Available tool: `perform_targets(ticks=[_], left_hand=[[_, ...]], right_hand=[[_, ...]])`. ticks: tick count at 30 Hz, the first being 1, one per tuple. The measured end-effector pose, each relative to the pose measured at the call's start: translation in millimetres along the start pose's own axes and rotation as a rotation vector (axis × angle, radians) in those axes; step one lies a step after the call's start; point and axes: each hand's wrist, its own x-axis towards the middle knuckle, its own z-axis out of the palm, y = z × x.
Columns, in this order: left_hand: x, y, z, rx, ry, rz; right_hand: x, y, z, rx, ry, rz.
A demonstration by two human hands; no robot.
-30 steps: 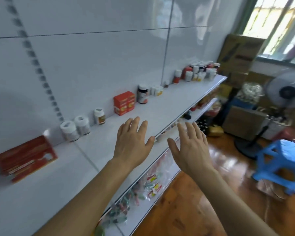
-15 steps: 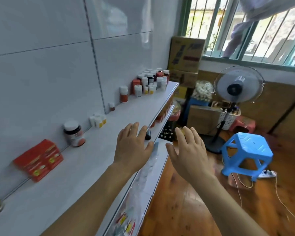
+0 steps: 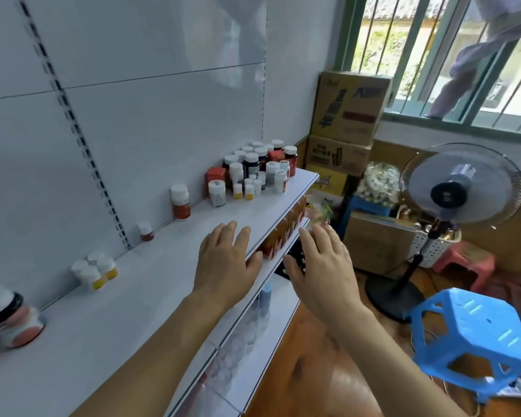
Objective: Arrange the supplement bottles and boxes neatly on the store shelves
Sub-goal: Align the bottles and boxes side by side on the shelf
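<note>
We are facing the top shelf [image 3: 151,296], a long white board against the panelled wall, and most of its length is bare. The stock sits in uneven groups along the back edge: a crowded cluster of bottles and boxes [image 3: 253,170] at the far end, then, well apart, a white-capped bottle with a red label [image 3: 180,201], a small red vial [image 3: 145,231], a knot of little yellow-banded bottles [image 3: 95,270], and a large dark-lidded jar [image 3: 8,317] nearest us, blurred.

Our left hand [image 3: 224,261] hovers over the shelf's front edge, fingers straight and spread, holding nothing. Our right hand [image 3: 324,266] hangs beyond the edge, above the lower shelves, equally flat and empty.

The step in hand looks to be the reach toward the far cluster, which we judge the least tidy part. To do it well, we should pick one bottle at a time from the cluster's front row, since the small ones stand close together and would likely topple if swept. We should then space them evenly toward the bare middle, labels outward.
</note>
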Motion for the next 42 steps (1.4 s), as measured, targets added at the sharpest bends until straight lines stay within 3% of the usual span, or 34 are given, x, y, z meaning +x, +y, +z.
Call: perform_targets(ticks=[15,25,31,36,42], left_hand=[[235.7,4.5,98.0,-0.056,0.017,-0.105],[333.4,15.6,149.6,-0.071,0.002,-0.160],[376.5,34.4,176.1,-0.114,0.047,-0.263],[397.1,51.2,189.8,-0.120,0.050,-0.349],[402.6,66.9,196.2,-0.162,0.035,-0.493]], right_hand=[[246.1,82.8,80.3,-0.038,-0.120,-0.168],[375.0,139.2,140.7,0.038,-0.140,-0.237],[454.8,173.5,170.4,0.142,-0.081,-0.431],[497.6,172.9,192.0,0.247,-0.013,-0.714],[521.7,161.5,205.1,0.195,-0.058,-0.906]])
